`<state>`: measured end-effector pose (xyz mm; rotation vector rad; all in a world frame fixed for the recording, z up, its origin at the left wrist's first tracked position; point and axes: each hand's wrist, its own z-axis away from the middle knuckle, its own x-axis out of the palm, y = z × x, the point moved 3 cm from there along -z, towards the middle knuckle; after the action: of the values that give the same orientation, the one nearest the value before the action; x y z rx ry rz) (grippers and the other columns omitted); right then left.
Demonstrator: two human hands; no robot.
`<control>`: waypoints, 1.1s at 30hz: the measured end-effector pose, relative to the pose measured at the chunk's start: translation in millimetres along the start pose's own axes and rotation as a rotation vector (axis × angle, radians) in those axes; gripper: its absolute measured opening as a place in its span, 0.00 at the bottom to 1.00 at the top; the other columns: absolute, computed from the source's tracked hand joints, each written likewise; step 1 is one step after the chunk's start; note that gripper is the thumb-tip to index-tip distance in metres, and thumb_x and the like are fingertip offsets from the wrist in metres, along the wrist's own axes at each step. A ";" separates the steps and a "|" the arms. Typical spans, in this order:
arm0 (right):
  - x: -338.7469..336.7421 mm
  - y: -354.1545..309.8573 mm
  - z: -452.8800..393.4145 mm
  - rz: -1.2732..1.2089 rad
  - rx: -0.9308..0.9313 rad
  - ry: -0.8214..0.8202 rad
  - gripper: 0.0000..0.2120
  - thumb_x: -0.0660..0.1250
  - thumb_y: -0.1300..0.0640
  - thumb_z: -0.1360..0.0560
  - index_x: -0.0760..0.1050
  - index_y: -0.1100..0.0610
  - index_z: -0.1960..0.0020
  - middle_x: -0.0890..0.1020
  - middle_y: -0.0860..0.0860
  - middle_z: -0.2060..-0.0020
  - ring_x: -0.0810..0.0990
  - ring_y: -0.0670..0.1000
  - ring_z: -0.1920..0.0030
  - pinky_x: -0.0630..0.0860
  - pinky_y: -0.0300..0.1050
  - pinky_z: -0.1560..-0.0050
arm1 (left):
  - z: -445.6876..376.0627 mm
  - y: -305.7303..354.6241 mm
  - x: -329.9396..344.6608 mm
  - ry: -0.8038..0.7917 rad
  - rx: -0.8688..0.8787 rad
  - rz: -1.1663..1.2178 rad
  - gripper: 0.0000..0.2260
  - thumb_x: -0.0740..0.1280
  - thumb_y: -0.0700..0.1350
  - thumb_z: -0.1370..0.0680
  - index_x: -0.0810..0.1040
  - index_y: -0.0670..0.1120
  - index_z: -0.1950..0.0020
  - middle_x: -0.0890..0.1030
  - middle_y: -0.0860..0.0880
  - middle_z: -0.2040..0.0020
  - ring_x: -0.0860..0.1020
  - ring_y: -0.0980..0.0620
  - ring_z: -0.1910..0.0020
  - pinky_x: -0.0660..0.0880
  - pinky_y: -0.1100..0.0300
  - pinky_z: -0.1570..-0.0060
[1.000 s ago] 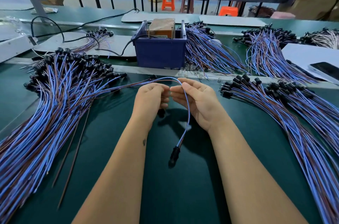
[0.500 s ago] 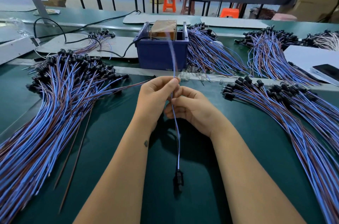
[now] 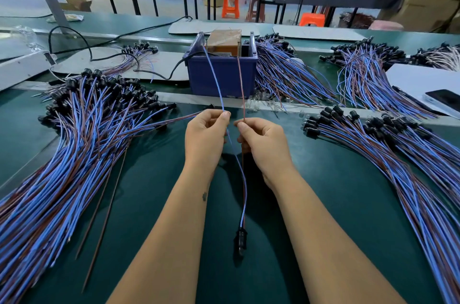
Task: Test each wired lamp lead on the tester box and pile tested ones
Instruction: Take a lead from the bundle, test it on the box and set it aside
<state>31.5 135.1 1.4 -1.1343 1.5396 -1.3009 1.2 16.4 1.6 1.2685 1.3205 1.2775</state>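
My left hand (image 3: pixel 205 137) pinches the blue wire (image 3: pixel 214 79) of one lamp lead, and my right hand (image 3: pixel 263 144) pinches its brown wire (image 3: pixel 241 84). Both wire ends reach up to the top of the tester box (image 3: pixel 225 42), a brown block inside a blue bin (image 3: pixel 221 75). The lead's black lamp socket (image 3: pixel 240 241) hangs low between my forearms, just above the green table (image 3: pixel 323 204). A big fanned pile of leads (image 3: pixel 82 134) lies to my left, another pile (image 3: pixel 388 149) to my right.
More lead bundles (image 3: pixel 281 72) lie beside and behind the bin, and further ones (image 3: pixel 361 72) at the right rear. A black power cable (image 3: pixel 104 55) runs to the bin. A phone (image 3: pixel 445 98) rests on white sheets at far right. Small clear bulbs (image 3: pixel 263 104) lie before the bin.
The looped lead has been straightened. Its two wires are now spread apart, one in each hand, and raised to the tester box, while the socket dropped lower between my arms.
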 end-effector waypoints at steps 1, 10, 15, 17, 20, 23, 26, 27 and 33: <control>0.2 0.3 -0.1 0.031 -0.013 0.027 0.08 0.66 0.62 0.22 0.80 0.52 0.56 0.79 0.47 0.71 0.75 0.42 0.70 0.73 0.36 0.66 | -0.7 -0.5 -0.9 0.023 0.009 -0.023 0.07 0.67 0.45 0.21 0.81 0.52 0.57 0.80 0.56 0.67 0.78 0.57 0.67 0.77 0.56 0.58; 0.6 1.8 -0.7 0.079 -0.041 0.086 0.08 0.66 0.61 0.22 0.77 0.48 0.52 0.78 0.49 0.71 0.75 0.47 0.67 0.76 0.50 0.60 | -2.8 1.7 -5.7 0.099 0.081 -0.221 0.06 0.65 0.49 0.19 0.81 0.54 0.53 0.78 0.56 0.66 0.76 0.55 0.63 0.80 0.50 0.53; -3.0 1.1 -0.6 0.088 -0.060 0.104 0.08 0.65 0.59 0.22 0.78 0.47 0.51 0.78 0.46 0.73 0.74 0.44 0.70 0.75 0.45 0.61 | -5.9 1.2 -11.7 0.127 0.078 -0.203 0.07 0.64 0.50 0.19 0.81 0.54 0.52 0.79 0.56 0.70 0.74 0.60 0.70 0.77 0.54 0.59; -4.8 0.6 -1.2 0.082 -0.065 0.122 0.08 0.65 0.59 0.21 0.77 0.46 0.51 0.77 0.46 0.72 0.73 0.44 0.71 0.74 0.44 0.61 | -6.4 0.1 -13.0 0.130 0.073 -0.182 0.07 0.64 0.51 0.19 0.81 0.56 0.51 0.78 0.55 0.73 0.72 0.60 0.74 0.73 0.57 0.63; -6.2 0.2 -2.2 0.071 -0.072 0.133 0.09 0.65 0.59 0.21 0.77 0.45 0.51 0.76 0.47 0.72 0.73 0.42 0.72 0.73 0.43 0.62 | -6.7 -0.1 -11.8 0.117 0.068 -0.158 0.08 0.63 0.50 0.19 0.80 0.57 0.54 0.73 0.57 0.77 0.69 0.58 0.76 0.67 0.59 0.66; -6.8 0.4 -2.0 0.086 -0.087 0.133 0.09 0.64 0.57 0.21 0.77 0.44 0.50 0.72 0.44 0.74 0.71 0.40 0.72 0.71 0.37 0.64 | -6.6 -1.2 -10.2 0.116 0.032 -0.172 0.09 0.60 0.47 0.19 0.80 0.54 0.53 0.68 0.58 0.77 0.64 0.59 0.77 0.64 0.62 0.72; -6.8 0.1 -2.0 0.090 -0.093 0.135 0.09 0.63 0.57 0.20 0.77 0.43 0.51 0.70 0.42 0.77 0.70 0.41 0.72 0.69 0.32 0.66 | -7.4 -2.8 -10.7 0.147 -0.037 -0.116 0.13 0.56 0.41 0.21 0.81 0.51 0.53 0.67 0.56 0.75 0.61 0.59 0.81 0.60 0.67 0.81; -7.0 0.2 -2.1 0.091 -0.091 0.136 0.10 0.63 0.57 0.20 0.77 0.43 0.51 0.70 0.42 0.77 0.69 0.41 0.72 0.69 0.32 0.67 | -6.9 -2.1 -10.3 0.149 -0.048 -0.098 0.14 0.56 0.40 0.22 0.81 0.50 0.53 0.66 0.56 0.75 0.61 0.59 0.81 0.59 0.67 0.81; -8.8 0.4 -2.5 0.089 -0.073 0.147 0.09 0.63 0.57 0.20 0.77 0.43 0.49 0.71 0.47 0.72 0.70 0.41 0.71 0.70 0.32 0.67 | -5.2 3.3 -9.6 0.132 -0.033 -0.011 0.15 0.54 0.36 0.23 0.79 0.47 0.50 0.66 0.56 0.75 0.60 0.59 0.79 0.58 0.67 0.80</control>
<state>31.5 144.3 1.6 -1.0219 1.7374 -1.3017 -2.7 6.3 4.7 1.1689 1.3907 1.3893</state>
